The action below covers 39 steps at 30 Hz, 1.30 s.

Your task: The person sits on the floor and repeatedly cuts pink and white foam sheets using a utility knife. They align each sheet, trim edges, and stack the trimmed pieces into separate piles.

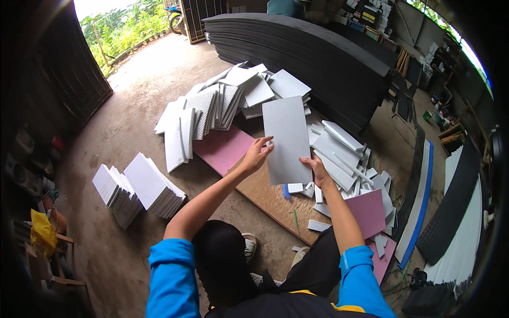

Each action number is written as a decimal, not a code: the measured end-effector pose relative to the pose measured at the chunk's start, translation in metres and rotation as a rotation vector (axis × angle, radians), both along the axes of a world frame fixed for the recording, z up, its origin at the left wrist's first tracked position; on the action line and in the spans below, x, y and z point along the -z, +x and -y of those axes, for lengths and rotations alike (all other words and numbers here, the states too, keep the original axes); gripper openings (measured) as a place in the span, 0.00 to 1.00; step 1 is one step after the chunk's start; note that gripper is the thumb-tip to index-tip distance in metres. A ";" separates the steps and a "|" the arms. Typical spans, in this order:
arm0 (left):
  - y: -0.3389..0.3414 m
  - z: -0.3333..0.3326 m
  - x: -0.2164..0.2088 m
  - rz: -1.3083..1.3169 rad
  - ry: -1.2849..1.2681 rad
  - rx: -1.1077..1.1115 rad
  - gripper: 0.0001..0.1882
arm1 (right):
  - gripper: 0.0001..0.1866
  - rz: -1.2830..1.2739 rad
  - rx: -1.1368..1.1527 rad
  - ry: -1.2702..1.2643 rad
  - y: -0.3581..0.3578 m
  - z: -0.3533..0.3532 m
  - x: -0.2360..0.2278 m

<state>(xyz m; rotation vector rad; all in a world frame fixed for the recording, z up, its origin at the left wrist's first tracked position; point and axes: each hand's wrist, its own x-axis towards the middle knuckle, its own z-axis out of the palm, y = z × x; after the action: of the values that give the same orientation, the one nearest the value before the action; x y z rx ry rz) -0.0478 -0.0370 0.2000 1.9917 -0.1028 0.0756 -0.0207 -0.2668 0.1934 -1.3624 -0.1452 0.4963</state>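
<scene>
A rectangular white foam sheet (289, 140) with a fine textured face is held up in front of me. My right hand (317, 170) grips its lower right edge, thumb lying on the face. My left hand (258, 155) pinches at the left edge with bent fingers. Beneath the sheet lies a brown wooden board (270, 204) on the floor. Just right of my right hand is a loose heap of white foam pieces (339, 153) in mixed sizes. Beyond my left hand, textured white sheets (212, 108) lean together in a row.
Two stacks of white sheets, a larger (147, 180) and a smaller (110, 185), stand on the floor at left. Pink sheets (225, 148) lie by the board and under scraps. A tall pile of black sheets (297, 58) stands behind. Long strips (419, 201) lie at right.
</scene>
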 end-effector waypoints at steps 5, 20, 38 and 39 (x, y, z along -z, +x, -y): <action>-0.025 0.033 -0.028 -0.285 -0.117 0.057 0.44 | 0.37 0.318 -0.136 -0.188 -0.023 -0.020 -0.006; 0.004 0.025 0.024 -0.116 -0.721 -0.324 0.23 | 0.33 0.135 0.051 -0.409 0.025 -0.018 0.058; -0.078 -0.162 0.067 0.045 0.016 -1.185 0.17 | 0.24 -0.004 0.132 -0.843 0.043 -0.097 0.201; -0.076 -0.165 0.073 0.028 0.003 -1.199 0.17 | 0.26 0.005 0.177 -0.914 0.043 -0.095 0.203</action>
<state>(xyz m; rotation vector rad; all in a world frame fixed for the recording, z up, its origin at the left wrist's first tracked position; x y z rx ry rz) -0.1238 0.1285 0.1271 1.7912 1.0750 0.8569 0.0220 -0.1715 -0.0092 -2.2429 0.2313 0.4196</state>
